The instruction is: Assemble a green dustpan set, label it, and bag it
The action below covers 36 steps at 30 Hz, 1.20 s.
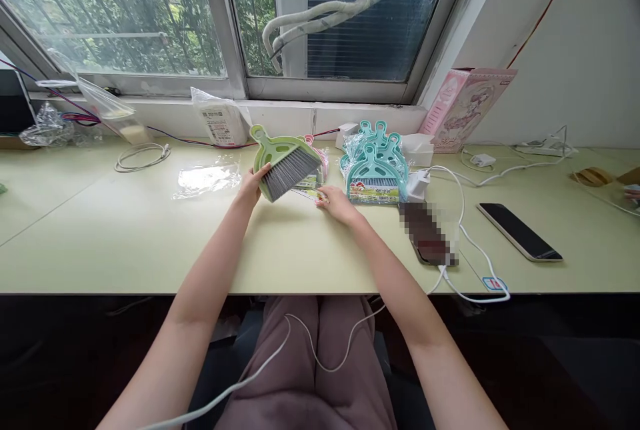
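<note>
Here's the green dustpan, smooth plastic with a soft sheen, against the brush's grey bristles, matt and fibrous! Clear film crackles with highlights over the teal dustpans, and the wrapper lying flat is all crinkled, glossy plastic. Beneath them, a smooth tabletop with a faint shine. The phone shows glassy black, the window frame dull metal, the trousers soft matt cloth!

An office or workroom, which of the two is hard to tell: a long pale desk runs beneath a metal-framed window, with a phone, a white charger and plastic-wrapped teal dustpans on it
</note>
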Each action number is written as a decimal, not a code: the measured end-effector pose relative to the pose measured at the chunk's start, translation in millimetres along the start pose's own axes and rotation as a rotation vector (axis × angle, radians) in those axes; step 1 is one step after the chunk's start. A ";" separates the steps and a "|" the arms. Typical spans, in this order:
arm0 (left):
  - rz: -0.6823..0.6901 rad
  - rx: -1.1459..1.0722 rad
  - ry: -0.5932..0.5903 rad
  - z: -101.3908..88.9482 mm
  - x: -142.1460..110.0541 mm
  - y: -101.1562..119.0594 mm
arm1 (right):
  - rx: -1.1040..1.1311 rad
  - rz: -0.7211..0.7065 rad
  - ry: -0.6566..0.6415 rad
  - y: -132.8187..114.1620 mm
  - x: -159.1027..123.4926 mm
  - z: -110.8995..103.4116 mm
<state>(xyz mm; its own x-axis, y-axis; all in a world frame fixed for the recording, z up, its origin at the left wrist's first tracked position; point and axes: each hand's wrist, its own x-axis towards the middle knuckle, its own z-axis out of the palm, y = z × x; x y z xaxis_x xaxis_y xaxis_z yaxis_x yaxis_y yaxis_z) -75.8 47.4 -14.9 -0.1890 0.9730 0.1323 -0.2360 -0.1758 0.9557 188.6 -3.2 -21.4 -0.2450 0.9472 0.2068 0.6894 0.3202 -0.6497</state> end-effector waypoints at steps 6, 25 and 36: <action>-0.055 -0.076 0.151 -16.3 7.8 -8.2 | 0.055 0.006 -0.172 3.1 -1.2 -7.8; -0.130 -0.101 0.159 -6.1 -1.9 -5.1 | 0.400 0.096 -0.390 -11.2 -10.4 -36.5; -0.040 -0.147 0.006 12.4 -12.8 -3.9 | 0.508 0.134 -0.070 -34.5 -12.1 -30.7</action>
<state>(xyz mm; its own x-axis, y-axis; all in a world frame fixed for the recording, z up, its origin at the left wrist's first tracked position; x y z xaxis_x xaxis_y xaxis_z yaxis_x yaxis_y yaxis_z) -60.7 37.5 -17.1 -0.1826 0.9788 0.0930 -0.3807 -0.1576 0.9111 188.7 -25.2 21.0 -0.2346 0.9703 0.0591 0.3053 0.1313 -0.9432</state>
